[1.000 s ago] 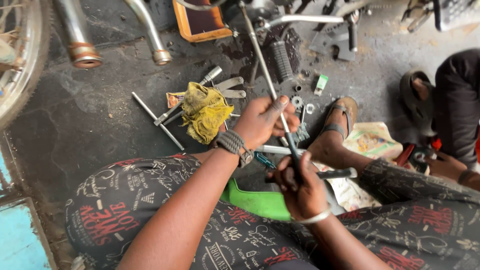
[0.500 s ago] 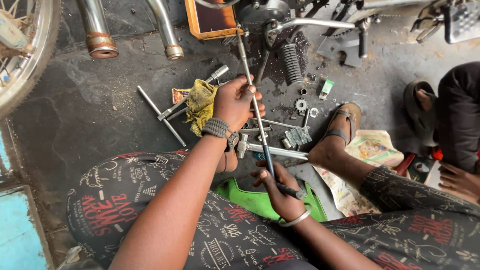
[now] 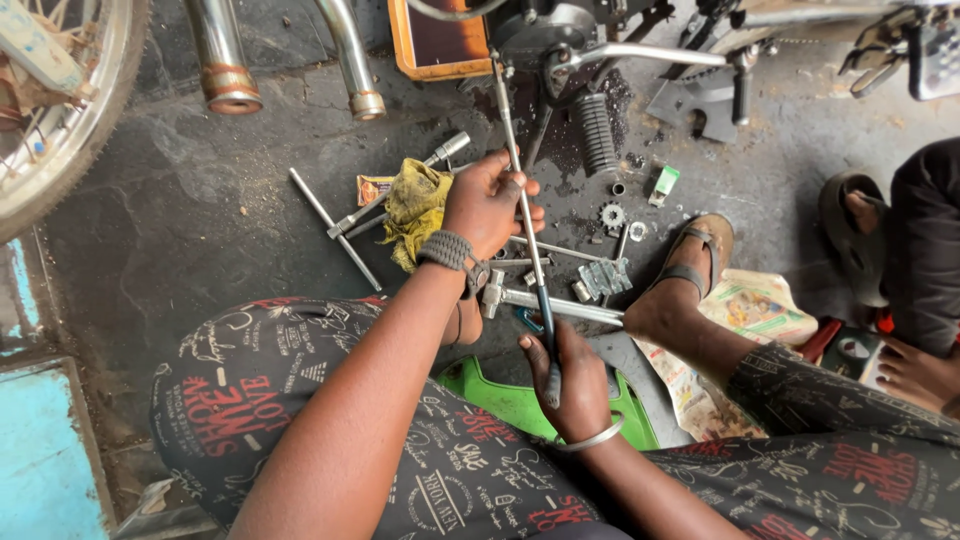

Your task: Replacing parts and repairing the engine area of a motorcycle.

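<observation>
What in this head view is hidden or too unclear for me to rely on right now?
- Far tip of the long rod: lost among dark motorcycle parts at the top.
- Rod's handle end: wrapped by the right hand.
- Left hand palm side: faces away, so its grip is unseen.
- Small gear and nearby bits: too small to identify.
- Green stool: mostly covered by legs.

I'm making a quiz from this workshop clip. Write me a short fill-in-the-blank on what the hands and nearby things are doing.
1. Both hands grip one long metal ____.
2. The left hand holds the rod higher up; the right hand grips its ____ end.
3. The rag beside the left hand is ____ in colour.
4. The person sits on a ____ stool.

Missing words: rod; lower; yellow; green
</observation>
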